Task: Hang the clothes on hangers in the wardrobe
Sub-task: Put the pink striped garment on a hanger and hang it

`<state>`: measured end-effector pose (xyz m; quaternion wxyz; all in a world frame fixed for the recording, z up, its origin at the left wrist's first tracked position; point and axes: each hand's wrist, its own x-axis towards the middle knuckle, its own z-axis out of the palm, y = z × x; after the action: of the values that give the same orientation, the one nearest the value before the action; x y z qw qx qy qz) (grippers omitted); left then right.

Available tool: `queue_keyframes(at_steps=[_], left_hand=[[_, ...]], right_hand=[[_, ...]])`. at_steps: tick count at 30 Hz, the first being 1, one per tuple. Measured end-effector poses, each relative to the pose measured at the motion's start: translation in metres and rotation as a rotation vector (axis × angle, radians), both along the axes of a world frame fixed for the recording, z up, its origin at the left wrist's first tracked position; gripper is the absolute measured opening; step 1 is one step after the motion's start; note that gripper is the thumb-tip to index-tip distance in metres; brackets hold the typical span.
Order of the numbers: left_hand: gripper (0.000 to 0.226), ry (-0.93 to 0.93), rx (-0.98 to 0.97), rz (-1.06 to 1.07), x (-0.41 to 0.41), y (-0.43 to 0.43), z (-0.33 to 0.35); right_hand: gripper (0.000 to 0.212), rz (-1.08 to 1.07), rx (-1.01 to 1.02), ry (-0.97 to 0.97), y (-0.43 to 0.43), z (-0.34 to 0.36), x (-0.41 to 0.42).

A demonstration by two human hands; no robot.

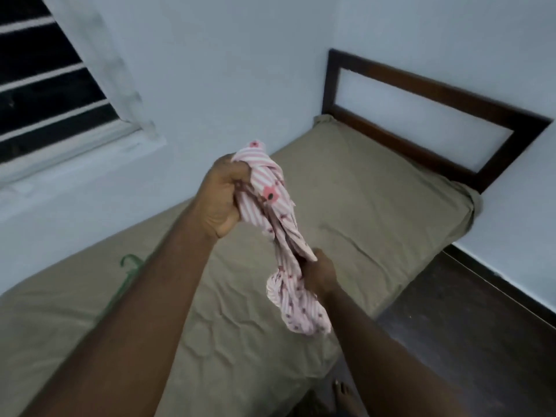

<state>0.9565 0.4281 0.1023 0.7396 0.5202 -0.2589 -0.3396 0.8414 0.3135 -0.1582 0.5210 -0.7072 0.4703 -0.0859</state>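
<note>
At the centre of the frame, the left hand [221, 197] is fisted around the top of a bunched pink-and-white striped flowered cloth garment [279, 236]. Lower down, the right hand [320, 273] pinches its middle above the olive-sheeted bed [376, 206]; a green plastic hanger [129, 267] lies at left.

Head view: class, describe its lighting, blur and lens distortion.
Head view: dim, bluish, even light with no glare or hard shadows; the window is dark. Wide-angle distortion tilts the headboard and walls. The garment, left hand and right hand look slightly soft; the hanger is blurry.
</note>
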Motion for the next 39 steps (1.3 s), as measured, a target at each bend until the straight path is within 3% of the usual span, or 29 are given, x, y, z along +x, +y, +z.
queue_keyframes(at_steps=[2,3,5,7,9,12,14,15,18,20,22,25,28,31,33,35,37,39], left_hand=[[0.031,0.055,-0.03,0.09,0.023,0.031,0.004],[0.025,0.062,0.001,0.174,0.038,0.044,-0.001],[0.013,-0.082,0.276,0.439,0.071,0.068,-0.024],[0.031,-0.31,0.722,0.671,0.095,0.091,-0.057],[0.062,-0.411,0.854,0.672,0.098,0.103,-0.092],[0.083,-0.427,0.798,0.306,0.064,0.092,-0.136],[0.077,-0.356,0.69,0.059,0.033,0.078,-0.153],[0.066,-0.379,0.642,0.045,0.024,0.071,-0.161],[0.025,-0.395,0.544,0.316,0.022,0.058,-0.158],[0.022,-0.26,0.415,0.399,0.03,0.055,-0.146],[0.013,-0.079,0.366,0.427,0.038,0.058,-0.134],[0.033,0.195,0.259,0.427,0.058,0.053,-0.119],[0.042,0.425,0.019,0.403,0.071,0.05,-0.102],[0.055,0.587,0.002,0.418,0.072,0.042,-0.096],[0.059,0.672,0.008,0.461,0.068,0.038,-0.097],[0.056,0.7,0.021,0.538,0.066,0.038,-0.094],[0.052,0.734,-0.002,0.576,0.066,0.04,-0.088],[0.049,0.746,-0.016,0.57,0.065,0.042,-0.085]], right_hand=[[0.024,0.086,-0.099,-0.049,0.014,0.033,0.021],[0.021,0.082,-0.087,-0.076,0.016,0.04,0.03],[0.022,0.029,-0.046,-0.12,0.022,0.055,0.043],[0.024,-0.092,0.028,-0.209,0.026,0.071,0.051],[0.021,-0.187,0.133,-0.331,0.033,0.09,0.06],[0.013,-0.128,0.299,-0.483,0.049,0.124,0.075],[0.008,-0.059,0.32,-0.512,0.063,0.14,0.085],[0.007,-0.03,0.308,-0.519,0.07,0.148,0.088],[0.009,0.068,0.371,-0.605,0.078,0.164,0.087],[0.008,0.134,0.402,-0.675,0.071,0.164,0.079],[0.009,0.113,0.293,-0.652,0.056,0.155,0.069],[0.022,0.107,0.084,-0.481,0.035,0.135,0.054],[0.048,0.285,0.19,-0.362,0.037,0.129,0.036],[0.069,0.405,0.253,-0.392,0.051,0.126,0.032],[0.077,0.421,0.15,-0.404,0.062,0.123,0.038],[0.061,0.395,-0.088,-0.37,0.072,0.119,0.049],[0.028,0.33,-0.305,-0.327,0.079,0.117,0.06],[0.011,0.311,-0.379,-0.351,0.087,0.122,0.068]])
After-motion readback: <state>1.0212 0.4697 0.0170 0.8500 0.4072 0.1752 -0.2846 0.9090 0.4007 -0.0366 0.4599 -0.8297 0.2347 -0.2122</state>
